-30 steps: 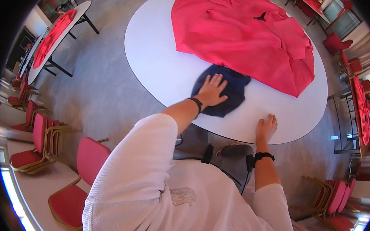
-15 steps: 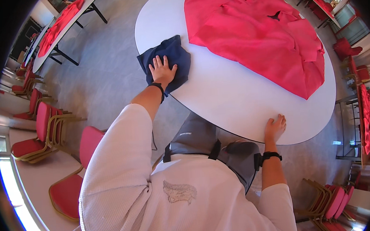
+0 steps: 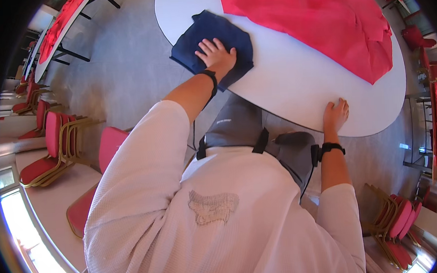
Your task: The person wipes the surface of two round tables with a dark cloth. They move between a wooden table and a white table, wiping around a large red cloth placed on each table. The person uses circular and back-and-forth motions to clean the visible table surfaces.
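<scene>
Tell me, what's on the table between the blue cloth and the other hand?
Nothing: the head view shows only bare white table between the blue cloth and the right hand.

My round white surface (image 3: 295,86) carries a dark blue cloth (image 3: 212,41) at its left edge and a rumpled red tablecloth (image 3: 316,20) far right.

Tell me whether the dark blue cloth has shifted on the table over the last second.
Yes. The dark blue cloth slid left under the left hand, away from the red tablecloth, toward the white table's left edge.
</scene>
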Motion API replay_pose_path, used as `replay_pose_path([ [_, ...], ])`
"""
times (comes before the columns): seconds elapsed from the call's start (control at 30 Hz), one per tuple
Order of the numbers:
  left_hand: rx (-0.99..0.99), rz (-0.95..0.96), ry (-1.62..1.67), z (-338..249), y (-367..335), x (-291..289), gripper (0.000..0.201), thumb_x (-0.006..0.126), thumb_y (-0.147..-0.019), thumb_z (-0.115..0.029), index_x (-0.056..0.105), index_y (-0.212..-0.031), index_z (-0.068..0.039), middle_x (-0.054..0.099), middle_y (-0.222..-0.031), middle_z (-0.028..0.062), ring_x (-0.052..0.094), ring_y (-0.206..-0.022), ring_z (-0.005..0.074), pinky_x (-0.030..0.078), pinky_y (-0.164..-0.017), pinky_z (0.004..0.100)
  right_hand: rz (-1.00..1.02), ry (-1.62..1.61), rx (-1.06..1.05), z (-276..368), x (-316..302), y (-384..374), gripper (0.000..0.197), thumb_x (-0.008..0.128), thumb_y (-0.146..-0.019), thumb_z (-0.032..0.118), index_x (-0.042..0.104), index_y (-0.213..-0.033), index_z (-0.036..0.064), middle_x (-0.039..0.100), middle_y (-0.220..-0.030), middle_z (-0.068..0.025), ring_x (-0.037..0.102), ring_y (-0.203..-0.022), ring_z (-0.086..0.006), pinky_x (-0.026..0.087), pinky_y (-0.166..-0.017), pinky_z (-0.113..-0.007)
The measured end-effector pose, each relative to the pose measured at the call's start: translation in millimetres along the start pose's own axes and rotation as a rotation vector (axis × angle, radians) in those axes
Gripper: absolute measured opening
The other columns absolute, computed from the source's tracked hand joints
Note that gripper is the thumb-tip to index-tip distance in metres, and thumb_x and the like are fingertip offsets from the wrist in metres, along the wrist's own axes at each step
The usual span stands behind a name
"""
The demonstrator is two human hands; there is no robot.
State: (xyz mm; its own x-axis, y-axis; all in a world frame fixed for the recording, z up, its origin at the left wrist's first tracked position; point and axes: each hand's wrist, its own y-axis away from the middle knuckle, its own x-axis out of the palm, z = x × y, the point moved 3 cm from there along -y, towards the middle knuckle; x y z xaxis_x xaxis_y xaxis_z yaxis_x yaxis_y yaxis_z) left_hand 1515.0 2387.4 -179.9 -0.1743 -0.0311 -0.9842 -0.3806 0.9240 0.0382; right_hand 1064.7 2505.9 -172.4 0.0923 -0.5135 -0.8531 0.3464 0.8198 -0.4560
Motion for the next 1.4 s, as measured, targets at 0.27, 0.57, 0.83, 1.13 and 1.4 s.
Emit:
replay_pose_path([
  [0.27, 0.113, 0.218, 0.057, -80, 53, 5, 0.094, 0.040, -0.096, -0.064, 0.011, -0.163, -0.005, -0.002, -0.168, 0.0275, -0.005, -0.154, 0.0476, -0.001, -0.117, 0.0693, 0.003, -0.034, 0.052, -4, 1, 1, 0.041, 0.057, -0.087, 0.021, 0.064, -0.123, 0.0014, 0.059, -0.136, -0.0195, 0.055, -0.125, -0.0379, 0.042, -0.109, -0.048],
  [0.57, 0.264, 0.159, 0.027, -69, 57, 6, 0.097, 0.045, -0.094, -0.068, 0.015, -0.162, -0.006, 0.004, -0.167, 0.0283, 0.001, -0.155, 0.0460, 0.002, -0.119, 0.0664, -0.012, -0.072, 0.045, -7, 1, 1, 0.042, 0.058, -0.085, 0.020, 0.064, -0.122, 0.0001, 0.060, -0.136, -0.0197, 0.055, -0.125, -0.0376, 0.041, -0.109, -0.048],
  [0.83, 0.459, -0.061, 0.016, -30, 41, 10, 0.087, 0.051, -0.092, -0.067, 0.033, -0.158, -0.014, 0.024, -0.166, 0.0181, 0.018, -0.155, 0.0358, 0.012, -0.123, 0.0575, -0.006, -0.060, 0.063, -6, 1, 2, 0.040, 0.058, -0.085, 0.019, 0.065, -0.121, 0.0009, 0.061, -0.133, -0.0194, 0.056, -0.124, -0.0376, 0.042, -0.108, -0.048],
  [1.13, 0.262, -0.113, -0.025, 55, -16, 4, 0.086, 0.046, -0.093, -0.068, 0.030, -0.160, -0.018, 0.019, -0.168, 0.0154, 0.015, -0.156, 0.0342, 0.009, -0.124, 0.0563, -0.018, -0.051, 0.063, -2, -2, 2, 0.040, 0.058, -0.085, 0.020, 0.065, -0.120, 0.0016, 0.062, -0.132, -0.0180, 0.056, -0.123, -0.0369, 0.043, -0.107, -0.048],
  [1.4, 0.057, -0.181, -0.089, 15, 21, 11, 0.086, 0.040, -0.096, -0.063, 0.029, -0.158, -0.004, 0.020, -0.164, 0.0284, 0.014, -0.154, 0.0452, 0.011, -0.120, 0.0649, -0.010, 0.021, 0.087, 1, -4, -1, 0.039, 0.059, -0.084, 0.021, 0.065, -0.118, 0.0028, 0.064, -0.127, -0.0165, 0.057, -0.119, -0.0363, 0.044, -0.104, -0.048],
])
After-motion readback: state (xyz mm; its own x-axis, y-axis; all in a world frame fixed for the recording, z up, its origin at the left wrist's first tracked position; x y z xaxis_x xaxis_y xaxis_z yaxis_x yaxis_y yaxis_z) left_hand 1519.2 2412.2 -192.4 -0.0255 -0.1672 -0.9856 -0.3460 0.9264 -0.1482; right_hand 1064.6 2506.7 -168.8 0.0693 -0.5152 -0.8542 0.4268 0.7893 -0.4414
